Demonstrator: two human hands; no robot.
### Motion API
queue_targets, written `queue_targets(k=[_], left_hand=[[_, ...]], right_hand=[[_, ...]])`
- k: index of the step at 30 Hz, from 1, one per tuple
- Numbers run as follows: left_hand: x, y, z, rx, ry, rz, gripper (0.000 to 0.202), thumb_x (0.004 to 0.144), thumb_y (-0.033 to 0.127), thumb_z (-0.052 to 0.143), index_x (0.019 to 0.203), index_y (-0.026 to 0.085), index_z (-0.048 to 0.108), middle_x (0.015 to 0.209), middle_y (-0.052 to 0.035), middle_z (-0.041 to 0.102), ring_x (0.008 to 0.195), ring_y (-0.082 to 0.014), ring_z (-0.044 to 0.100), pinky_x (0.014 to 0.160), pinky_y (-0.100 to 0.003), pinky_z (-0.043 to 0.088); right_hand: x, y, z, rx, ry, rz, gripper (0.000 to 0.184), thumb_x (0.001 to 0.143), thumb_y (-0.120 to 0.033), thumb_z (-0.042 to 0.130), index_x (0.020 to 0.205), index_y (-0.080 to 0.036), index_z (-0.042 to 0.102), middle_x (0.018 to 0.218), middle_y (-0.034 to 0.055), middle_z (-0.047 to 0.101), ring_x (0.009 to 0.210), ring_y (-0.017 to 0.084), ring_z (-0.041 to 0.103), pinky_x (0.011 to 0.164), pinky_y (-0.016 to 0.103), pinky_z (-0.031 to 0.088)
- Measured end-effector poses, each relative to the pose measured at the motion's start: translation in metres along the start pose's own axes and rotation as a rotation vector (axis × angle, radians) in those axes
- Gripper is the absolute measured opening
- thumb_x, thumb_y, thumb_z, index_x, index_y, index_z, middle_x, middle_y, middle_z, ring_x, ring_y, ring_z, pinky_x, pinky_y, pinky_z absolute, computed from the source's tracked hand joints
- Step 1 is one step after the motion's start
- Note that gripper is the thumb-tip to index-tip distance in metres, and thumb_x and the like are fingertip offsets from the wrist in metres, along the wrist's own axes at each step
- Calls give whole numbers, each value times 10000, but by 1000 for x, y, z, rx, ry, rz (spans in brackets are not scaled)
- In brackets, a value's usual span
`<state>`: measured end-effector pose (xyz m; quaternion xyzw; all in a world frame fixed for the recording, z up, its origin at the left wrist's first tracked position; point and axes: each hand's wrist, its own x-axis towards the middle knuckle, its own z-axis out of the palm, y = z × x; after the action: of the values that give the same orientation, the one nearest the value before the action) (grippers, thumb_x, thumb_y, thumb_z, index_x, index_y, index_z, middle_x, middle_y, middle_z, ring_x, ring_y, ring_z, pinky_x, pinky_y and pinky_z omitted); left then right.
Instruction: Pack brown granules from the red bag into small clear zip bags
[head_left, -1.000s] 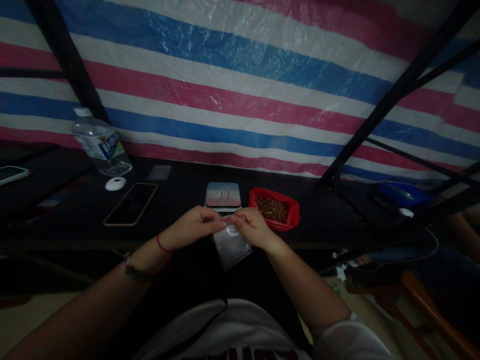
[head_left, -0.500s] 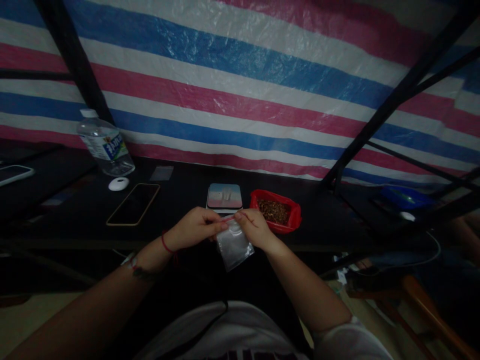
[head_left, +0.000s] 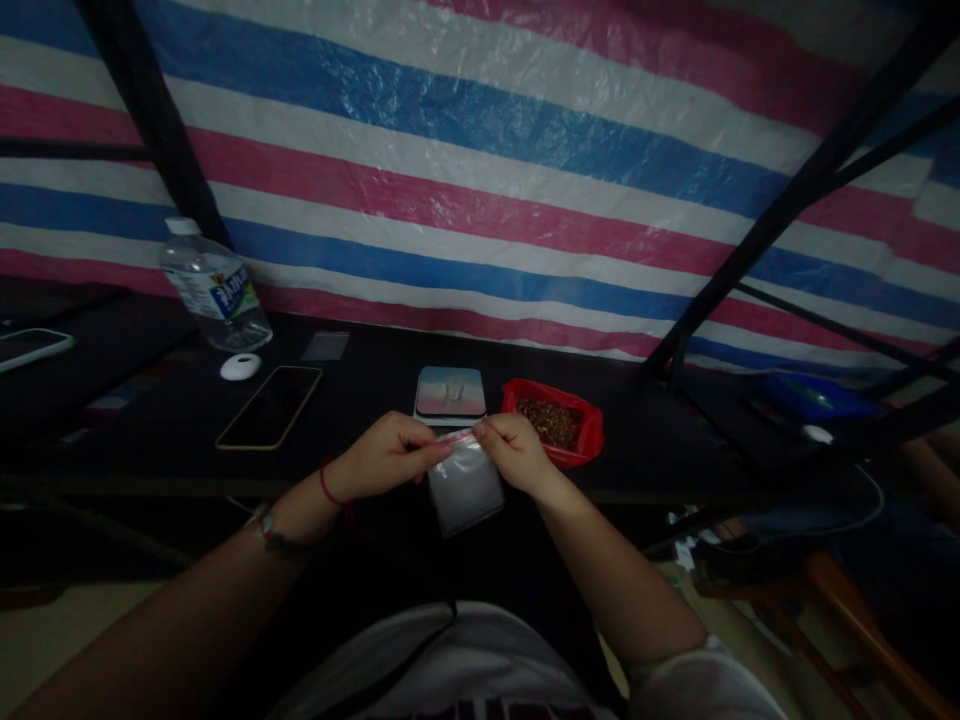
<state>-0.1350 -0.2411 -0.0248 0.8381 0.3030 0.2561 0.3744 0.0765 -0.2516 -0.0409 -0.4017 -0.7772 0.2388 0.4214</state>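
Observation:
A small clear zip-lock bag (head_left: pixel 466 492) with a reddish strip along its top hangs between my hands, in front of the table edge. My left hand (head_left: pixel 390 452) pinches the top at its left end. At the right end, my right hand (head_left: pixel 514 450) grips the same strip between thumb and fingers. Just beyond the hands sits a small flat scale (head_left: pixel 451 391) with a shiny top. Beside it, to the right, a red plastic-lined container (head_left: pixel 592 430) holds brown, grainy bits, partly behind my right hand.
On the black table (head_left: pixel 375 350) a flat clear bag (head_left: pixel 325 346), a phone (head_left: pixel 270 407), a white rounded object (head_left: pixel 241 367) and a clear bottle (head_left: pixel 217 290) lie or stand to the left. A blue object (head_left: pixel 817 395) is at far right. Dark metal posts (head_left: pixel 739 260) flank a striped sheet.
The bag has swung slightly left and now hangs straighter, its top strip pulled between both hands. My left hand has shifted a little left.

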Motion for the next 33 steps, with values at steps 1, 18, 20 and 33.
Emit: queue_targets(k=[1,18,20,33], left_hand=[[0,-1,1,-23,-12,-11,484,873,454,488,531,119,553,464,29,475,449,-61,403,437,-169,276],[2,2,6,-97,-120,-17,456,848,481,496,551,134,504,504,47,364,479,-65,331,435,-183,235],[1,2,4,-120,-168,-61,473,845,507,496,554,134,513,480,47,388,456,-64,343,423,-180,243],[1,-2,-4,174,-109,-1,424,861,449,506,627,123,643,516,28,528,478,-68,446,461,-177,280]], right_hand=[[0,-1,1,-16,-14,-18,505,903,-485,397,498,-187,342,484,-41,321,468,78,327,472,224,238],[-4,-4,11,235,-288,74,494,853,-533,493,536,-155,459,516,-48,343,491,62,303,449,190,246],[-4,-4,12,216,-288,55,481,859,-505,497,530,-156,459,513,-46,350,488,63,309,449,192,247],[-2,5,19,30,-263,-42,399,905,-384,475,578,-157,496,553,-32,446,520,79,411,505,203,286]])
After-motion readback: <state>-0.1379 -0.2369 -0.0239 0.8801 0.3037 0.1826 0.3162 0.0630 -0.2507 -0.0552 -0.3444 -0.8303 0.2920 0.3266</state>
